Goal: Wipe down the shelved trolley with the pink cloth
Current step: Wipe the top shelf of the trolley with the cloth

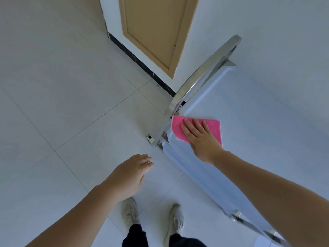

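Pink cloth (195, 128) flat on trolley (249, 122) top, under right grip (201, 138), fingers spread.

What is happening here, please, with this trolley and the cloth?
A person stands beside the trolley and wipes its top shelf. The right hand presses flat on the pink cloth near the shelf's corner, close to the metal handle. The left hand hangs free over the tiled floor, holding nothing. Behind stands a tan door.

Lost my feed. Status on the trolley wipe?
Right hand flat on pink cloth, top shelf corner. Left hand free. Nothing in the way.
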A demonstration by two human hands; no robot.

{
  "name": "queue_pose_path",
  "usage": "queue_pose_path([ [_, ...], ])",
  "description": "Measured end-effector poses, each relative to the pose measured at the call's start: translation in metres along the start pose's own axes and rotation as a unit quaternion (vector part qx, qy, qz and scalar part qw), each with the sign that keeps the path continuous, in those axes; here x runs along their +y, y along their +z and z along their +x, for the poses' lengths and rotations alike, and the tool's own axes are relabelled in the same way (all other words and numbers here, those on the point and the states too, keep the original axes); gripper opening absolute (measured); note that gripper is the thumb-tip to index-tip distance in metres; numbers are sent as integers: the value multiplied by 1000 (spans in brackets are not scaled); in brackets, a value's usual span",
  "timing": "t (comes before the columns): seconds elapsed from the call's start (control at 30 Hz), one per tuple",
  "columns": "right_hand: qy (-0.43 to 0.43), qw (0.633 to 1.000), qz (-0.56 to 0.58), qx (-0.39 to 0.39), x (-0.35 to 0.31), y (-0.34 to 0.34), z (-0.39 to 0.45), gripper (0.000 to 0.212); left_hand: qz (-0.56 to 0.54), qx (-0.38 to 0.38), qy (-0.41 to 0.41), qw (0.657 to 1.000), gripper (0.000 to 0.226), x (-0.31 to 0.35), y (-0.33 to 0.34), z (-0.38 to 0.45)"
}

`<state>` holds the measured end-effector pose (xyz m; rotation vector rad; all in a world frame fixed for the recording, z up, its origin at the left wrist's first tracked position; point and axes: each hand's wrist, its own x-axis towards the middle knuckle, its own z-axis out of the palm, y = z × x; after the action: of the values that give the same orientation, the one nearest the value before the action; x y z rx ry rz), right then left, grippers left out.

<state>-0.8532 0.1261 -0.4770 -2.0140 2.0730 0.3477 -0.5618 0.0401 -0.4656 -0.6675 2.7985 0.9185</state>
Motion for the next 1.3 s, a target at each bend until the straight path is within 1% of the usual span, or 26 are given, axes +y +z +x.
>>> queue_pose_path([
  [0.07,-54,998,-30,4,4,-2,5,80,-2,25,-12,1000,44,4,11,-2],
  [0.17,-133,988,-79,5,7,-10,19,80,-1,47,-21,999,42,13,33,-5],
  [0.23,-150,980,-128,9,2,-15,34,80,-12,54,-48,997,44,20,48,-9],
  [0.33,-112,971,-210,16,-14,-15,49,74,-33,58,-75,995,46,34,71,-15],
  [0.4,-92,964,-248,23,-20,-10,51,68,-36,54,-76,995,46,42,83,-19],
  [0.5,-93,958,-272,23,-15,-4,47,67,-41,54,-60,996,45,50,93,-24],
  [0.6,-101,951,-293,12,-2,4,26,67,-39,44,-46,997,45,54,101,-30],
  [0.7,-95,951,-295,10,9,15,-10,70,-36,18,-31,999,46,59,110,-35],
  [0.83,-72,957,-282,20,22,33,-66,75,-27,-7,8,1000,45,69,123,-38],
  [0.9,-69,960,-270,33,28,40,-94,72,-24,-18,23,999,44,79,130,-38],
  [1.03,-52,971,-229,35,41,53,-142,72,-23,-28,56,998,45,105,142,-32],
  [1.17,-42,970,-237,33,53,65,-176,70,-27,-36,102,994,44,131,153,-25],
  [1.3,-35,970,-241,25,65,76,-203,67,-25,-45,118,992,43,152,168,-17],
])
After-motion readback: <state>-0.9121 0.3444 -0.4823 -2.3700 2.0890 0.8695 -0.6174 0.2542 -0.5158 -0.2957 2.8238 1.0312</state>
